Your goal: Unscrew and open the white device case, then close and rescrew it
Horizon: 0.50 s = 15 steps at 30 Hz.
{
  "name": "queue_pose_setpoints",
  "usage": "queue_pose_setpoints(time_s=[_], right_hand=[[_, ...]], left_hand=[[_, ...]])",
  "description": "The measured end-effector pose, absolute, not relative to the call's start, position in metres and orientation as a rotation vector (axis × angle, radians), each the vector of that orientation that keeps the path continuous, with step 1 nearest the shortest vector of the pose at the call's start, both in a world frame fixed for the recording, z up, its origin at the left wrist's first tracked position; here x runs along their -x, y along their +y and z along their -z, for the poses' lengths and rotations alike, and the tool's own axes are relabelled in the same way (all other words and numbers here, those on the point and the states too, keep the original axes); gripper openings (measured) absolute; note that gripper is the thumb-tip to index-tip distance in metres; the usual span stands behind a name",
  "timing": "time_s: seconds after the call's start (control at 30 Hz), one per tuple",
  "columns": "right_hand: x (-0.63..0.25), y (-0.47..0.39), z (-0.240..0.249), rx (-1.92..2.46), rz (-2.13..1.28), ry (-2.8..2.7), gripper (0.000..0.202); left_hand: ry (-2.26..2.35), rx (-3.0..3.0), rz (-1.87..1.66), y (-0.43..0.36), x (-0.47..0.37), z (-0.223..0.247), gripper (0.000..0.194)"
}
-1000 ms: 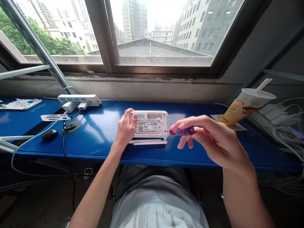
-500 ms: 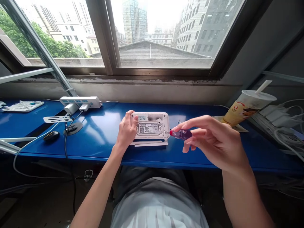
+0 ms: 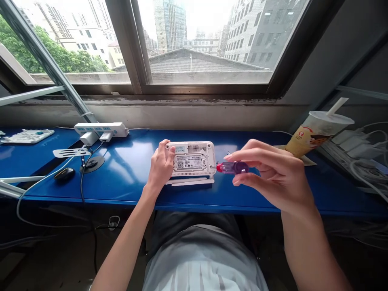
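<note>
Head view, left to right. Left hand (image 3: 162, 163): steadies white router (image 3: 194, 161), mid-worktop (image 3: 127, 178), by its stiff, light, smooth side edges. Right hand (image 3: 269, 176): pinches small purple screwdriver (image 3: 233, 167), tip at router's right corner.
</note>
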State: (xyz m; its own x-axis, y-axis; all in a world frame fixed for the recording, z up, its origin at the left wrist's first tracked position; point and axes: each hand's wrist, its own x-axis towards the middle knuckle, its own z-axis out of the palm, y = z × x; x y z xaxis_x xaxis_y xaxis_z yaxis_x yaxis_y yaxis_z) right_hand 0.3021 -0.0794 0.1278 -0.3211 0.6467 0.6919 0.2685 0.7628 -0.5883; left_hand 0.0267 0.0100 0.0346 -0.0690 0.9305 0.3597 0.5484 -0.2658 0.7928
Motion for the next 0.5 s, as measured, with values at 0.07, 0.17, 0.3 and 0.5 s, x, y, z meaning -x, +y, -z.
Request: queue_pose_setpoints(time_s=[0.07, 0.17, 0.3, 0.5], right_hand=[[-0.305, -0.081, -0.128, 0.709, -0.586, -1.901, 0.026], [-0.307, -0.086, -0.131, 0.71, -0.743, -1.948, 0.017], [-0.302, -0.088, -0.135, 0.707, -0.69, -2.006, 0.018], [-0.294, -0.082, -0.13, 0.73, -0.338, -1.977, 0.023]], left_hand=[[1.588, -1.818, -1.277, 0.01, -0.027, -0.034, 0.052], [1.594, -1.824, -1.283, 0.011, -0.028, -0.035, 0.051], [1.595, -1.816, -1.278, 0.011, -0.028, -0.035, 0.051], [1.593, -1.828, -1.286, 0.011, -0.027, -0.033, 0.053]])
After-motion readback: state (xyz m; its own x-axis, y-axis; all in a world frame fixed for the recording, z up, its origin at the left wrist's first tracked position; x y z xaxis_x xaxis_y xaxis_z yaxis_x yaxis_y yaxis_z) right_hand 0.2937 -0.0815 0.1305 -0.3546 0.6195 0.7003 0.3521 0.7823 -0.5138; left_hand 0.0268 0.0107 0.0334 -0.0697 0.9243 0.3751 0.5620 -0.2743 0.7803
